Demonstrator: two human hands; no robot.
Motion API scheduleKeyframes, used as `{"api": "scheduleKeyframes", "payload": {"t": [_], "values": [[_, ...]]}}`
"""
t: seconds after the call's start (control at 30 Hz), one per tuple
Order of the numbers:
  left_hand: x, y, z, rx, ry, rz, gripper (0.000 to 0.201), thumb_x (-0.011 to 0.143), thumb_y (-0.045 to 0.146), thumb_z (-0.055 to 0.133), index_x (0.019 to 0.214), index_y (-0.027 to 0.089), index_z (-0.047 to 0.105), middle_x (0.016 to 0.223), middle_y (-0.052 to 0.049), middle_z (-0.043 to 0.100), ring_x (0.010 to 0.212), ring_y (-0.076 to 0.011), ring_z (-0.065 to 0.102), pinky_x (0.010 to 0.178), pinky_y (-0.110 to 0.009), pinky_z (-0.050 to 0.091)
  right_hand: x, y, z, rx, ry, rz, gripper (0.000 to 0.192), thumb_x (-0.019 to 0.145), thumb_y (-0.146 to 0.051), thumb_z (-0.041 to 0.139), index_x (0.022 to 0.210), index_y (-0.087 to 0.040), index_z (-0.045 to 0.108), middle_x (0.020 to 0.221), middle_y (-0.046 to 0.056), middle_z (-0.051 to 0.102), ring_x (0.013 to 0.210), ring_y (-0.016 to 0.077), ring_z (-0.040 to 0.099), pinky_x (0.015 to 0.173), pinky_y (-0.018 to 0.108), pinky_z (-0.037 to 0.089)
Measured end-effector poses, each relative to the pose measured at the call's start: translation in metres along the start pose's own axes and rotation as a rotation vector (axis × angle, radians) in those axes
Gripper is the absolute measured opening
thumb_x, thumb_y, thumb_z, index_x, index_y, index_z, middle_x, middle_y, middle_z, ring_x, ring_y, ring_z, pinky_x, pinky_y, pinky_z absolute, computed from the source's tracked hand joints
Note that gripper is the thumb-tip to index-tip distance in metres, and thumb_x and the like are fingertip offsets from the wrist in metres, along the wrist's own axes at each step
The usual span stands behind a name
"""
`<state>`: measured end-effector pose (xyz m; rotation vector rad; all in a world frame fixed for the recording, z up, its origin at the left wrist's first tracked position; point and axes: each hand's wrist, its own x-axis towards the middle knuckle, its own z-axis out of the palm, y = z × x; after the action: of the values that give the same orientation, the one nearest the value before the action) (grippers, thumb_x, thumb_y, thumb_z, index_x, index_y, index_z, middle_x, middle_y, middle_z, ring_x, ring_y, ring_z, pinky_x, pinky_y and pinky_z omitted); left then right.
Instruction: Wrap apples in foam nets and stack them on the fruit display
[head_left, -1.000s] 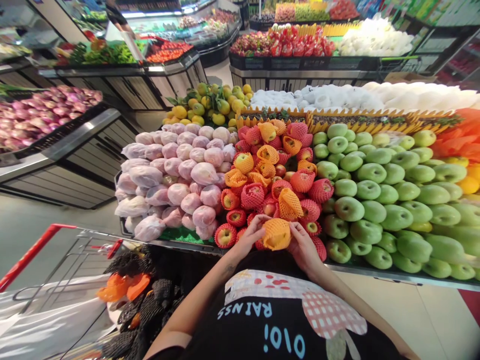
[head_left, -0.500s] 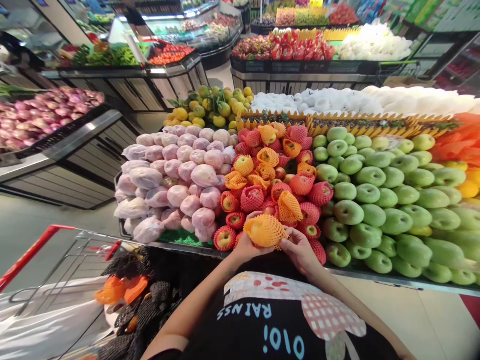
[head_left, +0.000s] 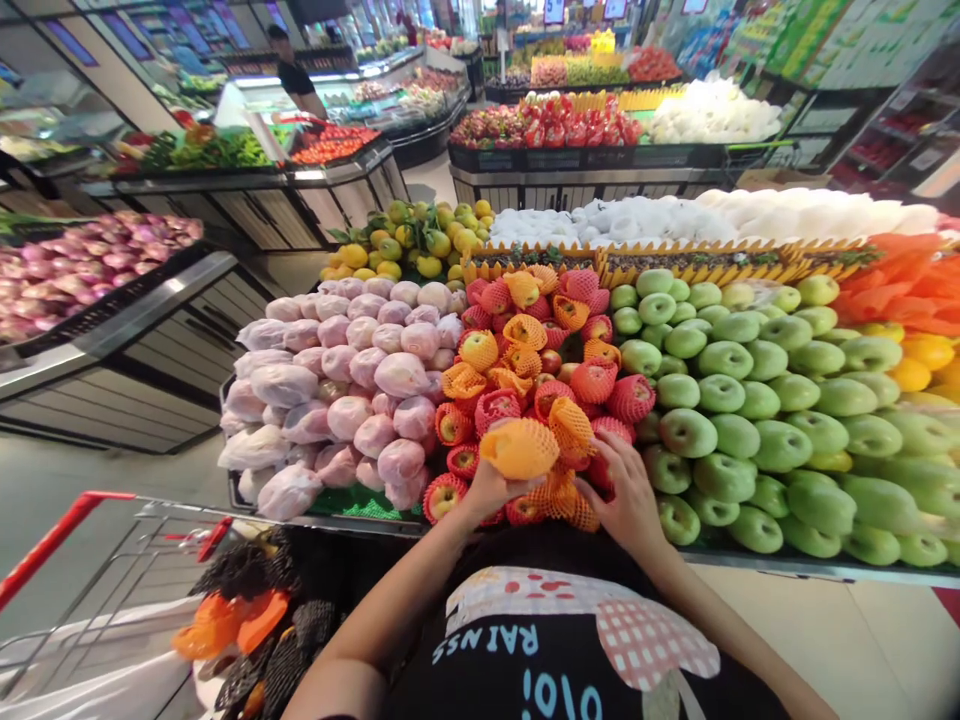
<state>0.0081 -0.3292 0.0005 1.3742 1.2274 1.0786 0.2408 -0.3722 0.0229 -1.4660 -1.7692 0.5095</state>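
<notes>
1. Head view: my left hand (head_left: 491, 490) grips an apple in orange netting (head_left: 519, 447), lifted just above the front of the red apples (head_left: 551, 385), so it hangs free of the stack.
2. My right hand (head_left: 626, 490) lies open, fingers spread on the netted fruit beside it, steadying them.
3. Green apples (head_left: 750, 400) lie right, cart (head_left: 112, 560) left.
</notes>
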Motion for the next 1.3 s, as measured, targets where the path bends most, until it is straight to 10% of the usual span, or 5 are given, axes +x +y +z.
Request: {"api": "scheduleKeyframes", "payload": {"t": [0.13, 0.27, 0.67, 1.0, 1.3], "values": [[0.051, 0.019, -0.005, -0.076, 0.144, 0.060, 0.060, 0.065, 0.049, 0.085, 0.111, 0.020, 0.061, 0.110, -0.009, 0.073, 0.103, -0.0266, 0.071, 0.097, -0.045, 0.058, -0.022, 0.046, 0.002, -0.564, 0.035, 0.046, 0.085, 0.094, -0.053, 0.062, 0.159, -0.009, 0.030, 0.166, 0.025, 0.027, 0.155, 0.0409, 0.022, 0.121, 0.059, 0.030], [0.104, 0.036, -0.003, 0.027, 0.204, 0.139, 0.060, 0.070, 0.050, 0.081, 0.117, 0.020, 0.058, 0.118, -0.010, 0.071, 0.113, -0.0264, 0.069, 0.103, -0.044, 0.054, -0.053, 0.079, 0.028, -0.689, 0.006, 0.147, 0.081, 0.099, -0.051, 0.051, 0.162, -0.009, 0.020, 0.164, 0.023, 0.034, 0.154, 0.0374, 0.028, 0.119, 0.056, 0.033], [0.259, 0.059, 0.071, 1.291, -0.041, 0.450, 0.079, 0.067, 0.025, 0.084, 0.138, 0.017, 0.051, 0.153, -0.020, 0.041, 0.144, -0.0406, 0.036, 0.117, -0.050, 0.036, -0.057, 0.081, 0.034, -0.618, 0.009, 0.242, 0.076, 0.100, -0.053, 0.047, 0.161, -0.012, 0.026, 0.170, 0.019, 0.022, 0.158, 0.0325, 0.018, 0.124, 0.051, 0.024], [0.300, 0.036, 0.126, 1.593, -0.465, 0.496, 0.078, 0.068, 0.006, 0.066, 0.143, 0.008, 0.043, 0.149, -0.025, 0.046, 0.141, -0.0386, 0.038, 0.112, -0.049, 0.035, -0.054, 0.080, 0.032, -0.563, 0.018, 0.280, 0.093, 0.097, -0.049, 0.054, 0.164, -0.017, -0.001, 0.173, 0.014, 0.007, 0.158, 0.0392, 0.011, 0.122, 0.057, 0.028], [0.317, 0.056, 0.082, 1.422, -0.633, 0.445, 0.077, 0.073, 0.017, 0.070, 0.144, 0.013, 0.039, 0.147, -0.020, 0.045, 0.135, -0.0350, 0.044, 0.111, -0.045, 0.039, -0.051, 0.081, 0.030, -0.549, 0.005, 0.246, 0.091, 0.097, -0.047, 0.055, 0.165, -0.018, 0.001, 0.172, 0.015, 0.007, 0.157, 0.0399, 0.015, 0.121, 0.058, 0.029]]}}
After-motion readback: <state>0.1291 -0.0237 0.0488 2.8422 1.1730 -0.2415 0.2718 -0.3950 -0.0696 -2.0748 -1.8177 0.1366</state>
